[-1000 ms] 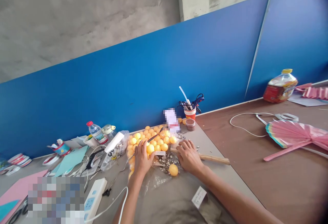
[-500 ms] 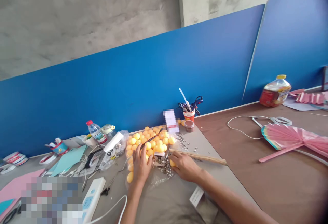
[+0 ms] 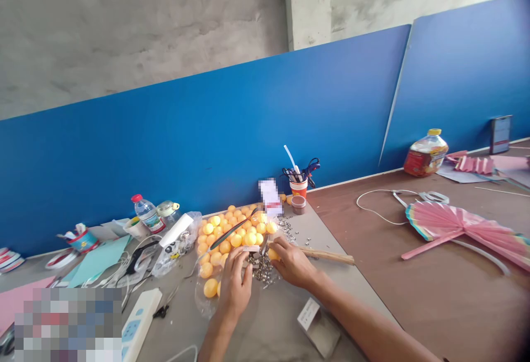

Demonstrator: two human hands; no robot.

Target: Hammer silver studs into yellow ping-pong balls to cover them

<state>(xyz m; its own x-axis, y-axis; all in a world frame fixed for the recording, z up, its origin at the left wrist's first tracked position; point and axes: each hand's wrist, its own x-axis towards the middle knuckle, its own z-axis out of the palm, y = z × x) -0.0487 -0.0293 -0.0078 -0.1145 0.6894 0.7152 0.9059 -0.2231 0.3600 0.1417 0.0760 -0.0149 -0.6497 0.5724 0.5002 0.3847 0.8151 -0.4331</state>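
Observation:
My right hand is closed around an orange ping-pong ball, partly hidden by the fingers. A wooden stick sticks out to the right from behind that hand. My left hand is bent over the near edge of the balls, its thumb apart from the fingers. Its fingertips are by a small pale card; whether they touch it I cannot tell. Between the hands lie small shiny metal pieces. A slim dark tool rests across the bag of orange balls.
A power strip and a small clear box lie near the front. Behind stand a bottle with red cap, a cup of tools and a small lidded tub. To the right are a pink paper fan and a juice bottle.
My left hand has drawn back from the dark tool, which now lies on the balls, and has moved nearer the card. My right hand still holds its ball. The view has shifted slightly right.

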